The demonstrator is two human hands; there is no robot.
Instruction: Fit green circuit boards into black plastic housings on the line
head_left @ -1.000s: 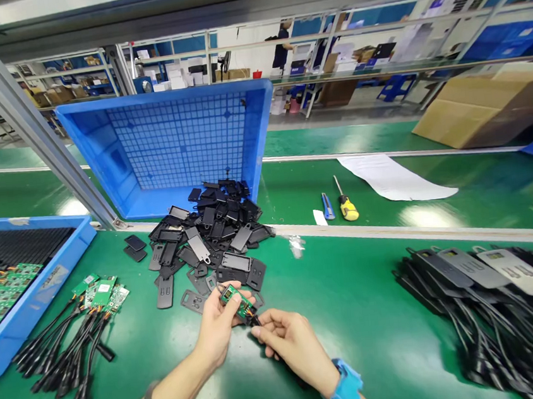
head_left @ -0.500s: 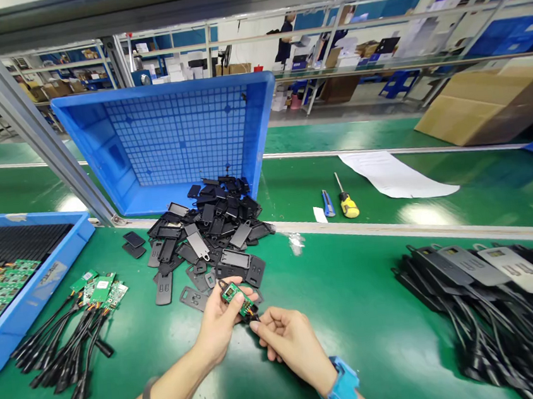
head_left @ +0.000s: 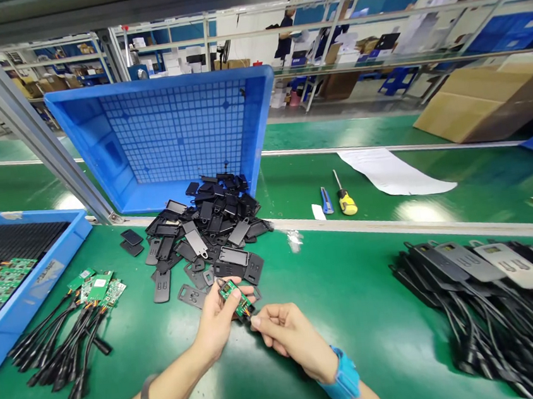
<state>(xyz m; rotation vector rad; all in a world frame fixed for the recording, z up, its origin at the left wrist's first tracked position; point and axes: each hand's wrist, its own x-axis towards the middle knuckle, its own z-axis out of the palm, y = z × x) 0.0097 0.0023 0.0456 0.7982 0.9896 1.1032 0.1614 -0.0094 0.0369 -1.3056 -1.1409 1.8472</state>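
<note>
Over the green bench, my left hand point(head_left: 220, 318) grips a green circuit board point(head_left: 235, 299), its thumb pressed on the board's face. A black plastic case half shows around the board's edges, mostly hidden by the fingers. Just to the right, my right hand point(head_left: 290, 336) pinches the black cable at the board's lower end, where small coloured wires show. Beyond my hands spreads a pile of black plastic case parts point(head_left: 211, 221). To the left lie several circuit boards with black cables point(head_left: 98, 293).
A tipped blue crate point(head_left: 178, 132) stands behind the pile. At left is a blue tray point(head_left: 57, 253) of cabled boards. Cased units with cables point(head_left: 473, 266) are heaped at right. A utility knife point(head_left: 326, 201), yellow screwdriver point(head_left: 347, 203) and paper sheet point(head_left: 394, 173) lie across the ledge.
Both hands stay together at the board, with only a slight shift of the right hand and wrist. The whole view has moved a little; nothing is let go.
</note>
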